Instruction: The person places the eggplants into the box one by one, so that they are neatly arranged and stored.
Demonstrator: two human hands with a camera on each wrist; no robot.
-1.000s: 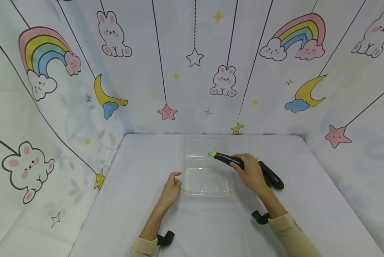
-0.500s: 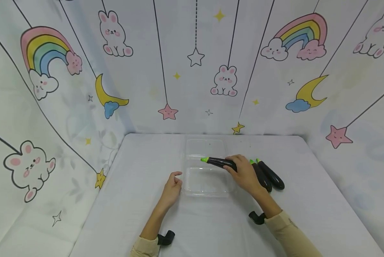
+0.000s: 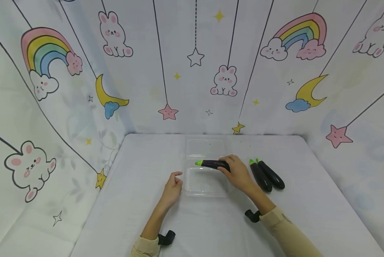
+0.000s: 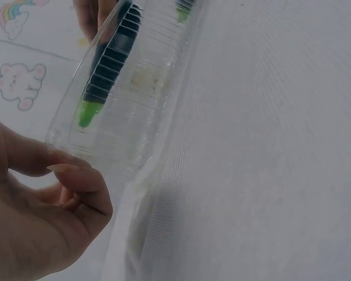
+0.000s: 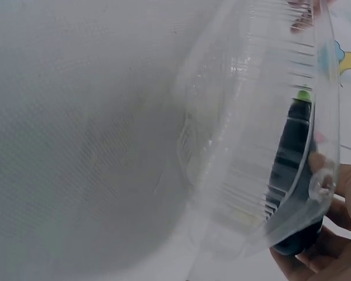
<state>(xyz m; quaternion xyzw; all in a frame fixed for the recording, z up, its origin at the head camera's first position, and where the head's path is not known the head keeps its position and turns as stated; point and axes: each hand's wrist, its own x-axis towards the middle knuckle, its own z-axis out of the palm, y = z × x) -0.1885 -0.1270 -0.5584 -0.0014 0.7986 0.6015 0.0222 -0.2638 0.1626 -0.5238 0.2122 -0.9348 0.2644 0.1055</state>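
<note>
A clear plastic clamshell box lies unfolded on the table, its other half toward the back. At its left edge, my left hand pinches the rim with curled thumb and finger, as the left wrist view shows. My right hand grips a dark eggplant by its thick end, above the box. The eggplant's green tip points left. Through the clear wall, the right wrist view shows the eggplant lying lengthwise, with the right hand around its lower end.
Two more eggplants lie side by side on the white table, right of my right hand. A white cloth backdrop with rabbits, stars and rainbows rises behind the table and along both sides.
My right hand has carried the eggplant left and slightly toward me, over the box, turning it nearly level. The two eggplants on the table now show fully. My left hand stays in place.
</note>
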